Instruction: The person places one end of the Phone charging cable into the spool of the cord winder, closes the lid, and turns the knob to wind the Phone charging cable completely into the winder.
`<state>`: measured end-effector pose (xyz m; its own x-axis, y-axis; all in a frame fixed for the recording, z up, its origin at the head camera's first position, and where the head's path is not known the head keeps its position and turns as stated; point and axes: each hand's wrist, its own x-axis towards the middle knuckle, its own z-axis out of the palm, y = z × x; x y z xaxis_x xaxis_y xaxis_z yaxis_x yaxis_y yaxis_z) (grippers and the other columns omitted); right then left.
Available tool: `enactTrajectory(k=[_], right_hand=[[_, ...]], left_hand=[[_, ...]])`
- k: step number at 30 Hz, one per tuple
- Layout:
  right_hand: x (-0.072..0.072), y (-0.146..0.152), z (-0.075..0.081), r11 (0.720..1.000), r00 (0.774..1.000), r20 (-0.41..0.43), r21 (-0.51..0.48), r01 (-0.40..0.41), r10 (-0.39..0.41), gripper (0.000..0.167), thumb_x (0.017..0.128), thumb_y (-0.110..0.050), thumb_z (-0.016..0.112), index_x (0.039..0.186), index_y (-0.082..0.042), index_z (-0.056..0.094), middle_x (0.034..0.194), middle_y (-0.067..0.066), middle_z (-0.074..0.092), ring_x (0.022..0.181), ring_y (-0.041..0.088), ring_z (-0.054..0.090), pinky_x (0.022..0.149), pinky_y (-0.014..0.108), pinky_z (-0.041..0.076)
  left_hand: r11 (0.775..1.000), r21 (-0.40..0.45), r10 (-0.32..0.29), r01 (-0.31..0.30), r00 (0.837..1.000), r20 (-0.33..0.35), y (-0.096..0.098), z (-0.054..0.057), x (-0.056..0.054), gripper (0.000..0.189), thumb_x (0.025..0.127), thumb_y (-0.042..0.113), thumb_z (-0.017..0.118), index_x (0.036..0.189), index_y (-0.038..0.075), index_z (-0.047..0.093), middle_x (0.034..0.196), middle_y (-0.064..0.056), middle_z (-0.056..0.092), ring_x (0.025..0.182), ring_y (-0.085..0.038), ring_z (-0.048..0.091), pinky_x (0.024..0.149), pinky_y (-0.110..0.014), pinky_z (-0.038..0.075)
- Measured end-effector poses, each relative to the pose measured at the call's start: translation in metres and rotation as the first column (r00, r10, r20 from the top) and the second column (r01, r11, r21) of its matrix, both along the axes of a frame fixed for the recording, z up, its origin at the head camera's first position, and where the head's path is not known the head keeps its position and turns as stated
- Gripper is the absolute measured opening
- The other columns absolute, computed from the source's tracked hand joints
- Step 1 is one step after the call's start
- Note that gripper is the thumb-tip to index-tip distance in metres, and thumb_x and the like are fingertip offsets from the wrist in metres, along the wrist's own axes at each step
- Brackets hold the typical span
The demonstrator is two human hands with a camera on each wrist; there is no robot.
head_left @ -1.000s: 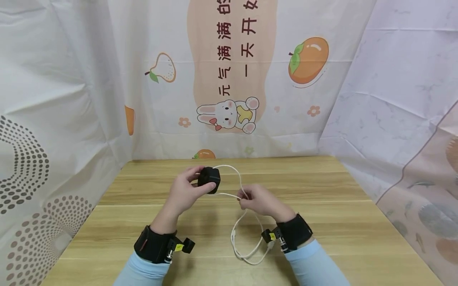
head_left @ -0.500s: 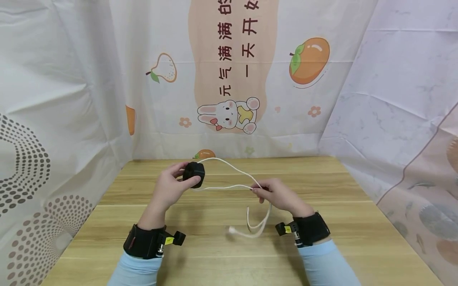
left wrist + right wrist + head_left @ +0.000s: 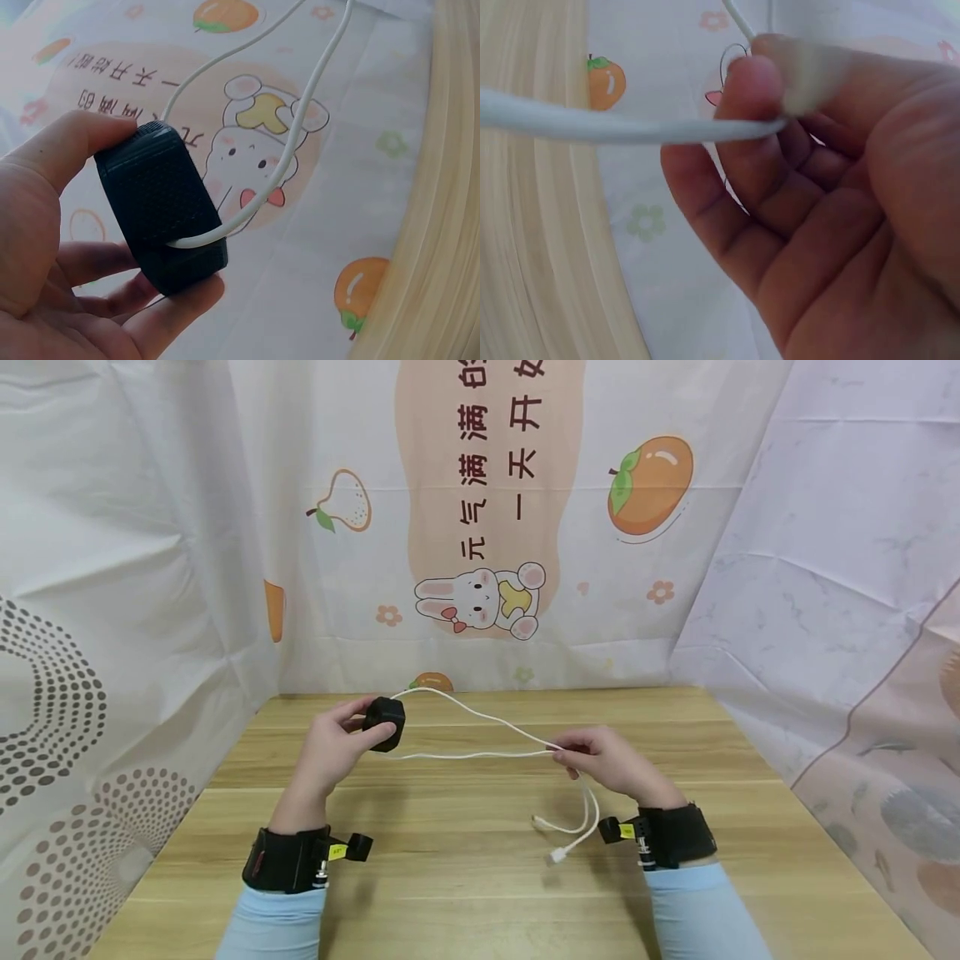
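My left hand (image 3: 330, 745) grips a black cable winder (image 3: 385, 724), a blocky spool with flat sides, raised over the table. In the left wrist view, thumb and fingers curl round the winder (image 3: 161, 210), and two strands of white cable (image 3: 292, 150) come out of it. Both strands of the white cable (image 3: 472, 755) stretch rightward to my right hand (image 3: 611, 764), which pinches them between thumb and fingers. Below that hand dangle the cable's two ends, one with a white plug (image 3: 557, 856). In the right wrist view, a blurred strand (image 3: 630, 129) runs into the curled fingers.
A wood-grain table (image 3: 450, 893) lies beneath both hands. Behind it hangs a printed cloth (image 3: 330, 585) with fruit and a rabbit, and more cloth closes off the left and right sides. Each wrist wears a black strap with a small camera.
Both hands have drawn apart, left hand leftward with the winder, right hand rightward. The strands between them are longer and straighter. The looped cable below the right hand has shortened to two hanging ends.
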<state>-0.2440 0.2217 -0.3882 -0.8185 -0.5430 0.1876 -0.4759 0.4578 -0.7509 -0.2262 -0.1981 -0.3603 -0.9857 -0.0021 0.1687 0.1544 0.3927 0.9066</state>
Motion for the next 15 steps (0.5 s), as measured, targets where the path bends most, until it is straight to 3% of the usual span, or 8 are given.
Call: enactTrajectory(k=[5,12,15], right_hand=[[0.001,0.012,0.001,0.999,0.999,0.035,0.016,-0.028,0.027,0.009,0.102,-0.015,0.065,0.103,-0.011,0.074,0.072,0.002,0.059,0.063,0.018,0.055,0.058,0.026,0.045],[-0.002,0.034,-0.003,0.997,0.997,0.063,0.053,0.049,-0.052,0.017,0.103,-0.021,0.064,0.109,-0.011,0.077,0.072,0.000,0.058,0.063,0.013,0.051,0.059,0.027,0.045],[-0.004,0.043,-0.004,0.997,0.994,0.086,0.034,0.070,-0.073,0.018,0.104,-0.023,0.063,0.108,-0.013,0.077,0.068,0.000,0.052,0.054,0.011,0.042,0.048,0.026,0.039]], left_hand=[[1.000,0.018,-0.021,0.020,0.999,0.037,-0.008,-0.002,-0.002,0.067,0.087,0.035,0.083,0.143,0.006,0.058,0.133,-0.018,0.061,0.114,-0.031,0.065,0.094,-0.045,0.051],[1.000,0.015,0.022,-0.024,0.997,0.074,-0.025,-0.006,-0.004,0.068,0.089,0.036,0.081,0.145,0.005,0.056,0.140,-0.021,0.057,0.123,-0.035,0.060,0.101,-0.051,0.046],[0.999,0.011,0.041,-0.042,0.995,0.091,-0.031,-0.007,-0.005,0.071,0.090,0.039,0.079,0.147,0.004,0.053,0.143,-0.021,0.052,0.126,-0.037,0.057,0.102,-0.050,0.045]])
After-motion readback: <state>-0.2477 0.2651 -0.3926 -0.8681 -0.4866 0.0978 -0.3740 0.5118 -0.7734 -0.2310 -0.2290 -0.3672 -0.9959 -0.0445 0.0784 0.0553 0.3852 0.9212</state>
